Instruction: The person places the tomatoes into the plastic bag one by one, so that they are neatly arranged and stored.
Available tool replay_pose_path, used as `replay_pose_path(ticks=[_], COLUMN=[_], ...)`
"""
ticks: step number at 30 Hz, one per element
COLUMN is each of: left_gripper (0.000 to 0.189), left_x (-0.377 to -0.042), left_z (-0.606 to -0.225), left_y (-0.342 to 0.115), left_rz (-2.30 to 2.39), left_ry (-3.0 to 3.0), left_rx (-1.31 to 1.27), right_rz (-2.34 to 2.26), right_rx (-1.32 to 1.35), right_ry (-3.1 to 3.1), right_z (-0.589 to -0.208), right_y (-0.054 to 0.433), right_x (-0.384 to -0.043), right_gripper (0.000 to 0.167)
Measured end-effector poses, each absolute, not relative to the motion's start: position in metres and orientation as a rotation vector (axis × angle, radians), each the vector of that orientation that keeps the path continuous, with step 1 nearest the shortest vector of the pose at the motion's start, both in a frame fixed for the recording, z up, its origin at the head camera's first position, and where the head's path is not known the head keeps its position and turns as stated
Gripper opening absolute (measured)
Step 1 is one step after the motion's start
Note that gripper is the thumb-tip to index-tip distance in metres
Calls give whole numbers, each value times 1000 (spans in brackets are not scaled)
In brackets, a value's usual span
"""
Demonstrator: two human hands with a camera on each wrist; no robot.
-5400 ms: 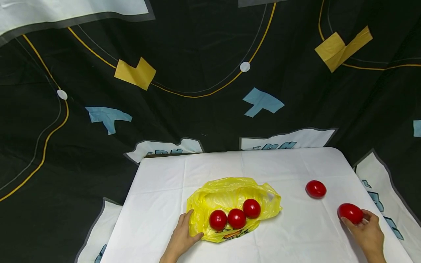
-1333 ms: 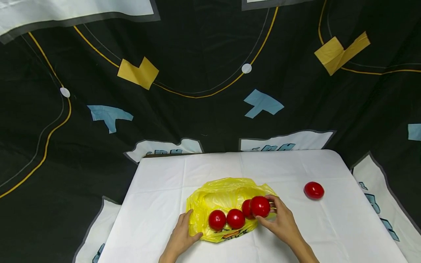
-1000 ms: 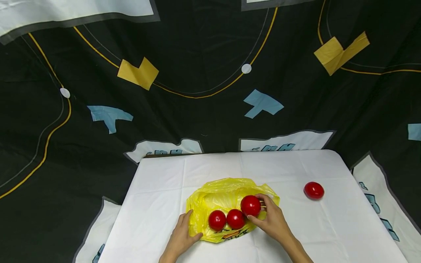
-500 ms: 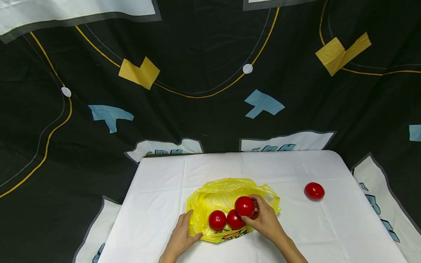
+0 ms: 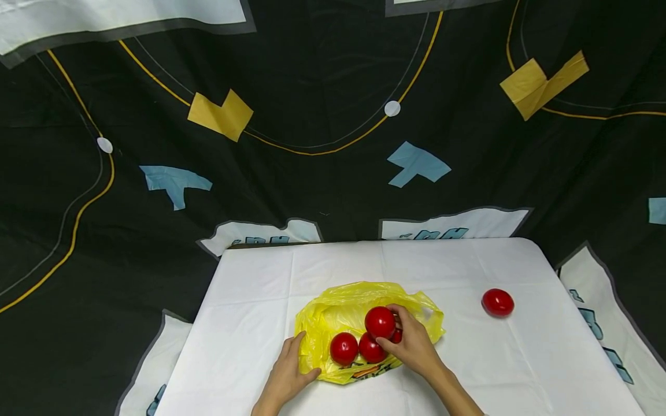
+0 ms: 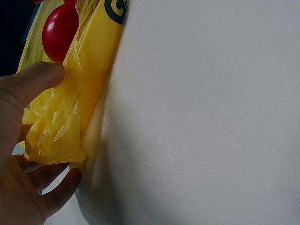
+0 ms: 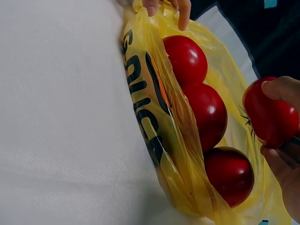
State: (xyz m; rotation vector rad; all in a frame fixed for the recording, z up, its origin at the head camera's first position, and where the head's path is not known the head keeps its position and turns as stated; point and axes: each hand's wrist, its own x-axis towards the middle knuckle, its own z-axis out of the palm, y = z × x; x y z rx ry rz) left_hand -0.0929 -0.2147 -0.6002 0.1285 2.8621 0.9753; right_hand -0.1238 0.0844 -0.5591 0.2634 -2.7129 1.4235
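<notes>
The head camera looks forward and down from above — both wrist cameras, close in, share the yellow bag (image 7: 177, 129).

Passage between yellow bag (image 5: 333, 306) and lone tomato (image 5: 498, 303), three tomatoes (image 7: 206, 117) blocking bag's near side

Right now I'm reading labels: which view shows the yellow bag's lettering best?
Right wrist view: the lettering is largest there. Head shows it small; left wrist, only a letter at its top edge.

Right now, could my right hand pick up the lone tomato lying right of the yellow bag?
Probably not yet: your right hand holds another tomato over the yellow plastic bag. Otherwise the way looks free, with only white tablecloth between the bag and the lone tomato.
</notes>
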Motion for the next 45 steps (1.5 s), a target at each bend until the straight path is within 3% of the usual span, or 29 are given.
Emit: replay_pose_path(ticks=[45], left_gripper=[93], left_x=[-92], left_z=[-599], left_y=[-214], left_rz=[984], left_ry=[2840], left_rx=[114], right_rz=[1297], right_rx=[422], right_ry=[-2826], right_z=[-573], right_y=[47], right_x=[-140], right_gripper=[68])
